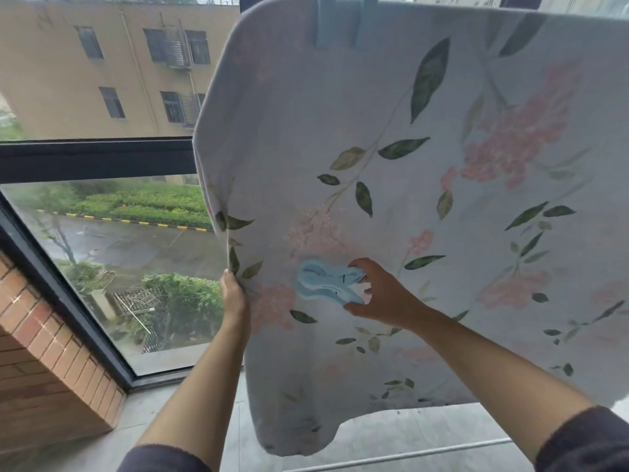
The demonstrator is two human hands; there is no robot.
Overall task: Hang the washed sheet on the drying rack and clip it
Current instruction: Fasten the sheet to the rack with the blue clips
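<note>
While sheet [391,165] blocks window [102,233], right hand [381,298] pinches clip [326,284].

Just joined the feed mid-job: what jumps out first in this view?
A big floral sheet hangs from the top rail and fills the right side, already held by a blue clip at the top edge. The right hand holds another blue clip in front of the sheet, while the left hand grips the sheet's left edge beside the window.
</note>
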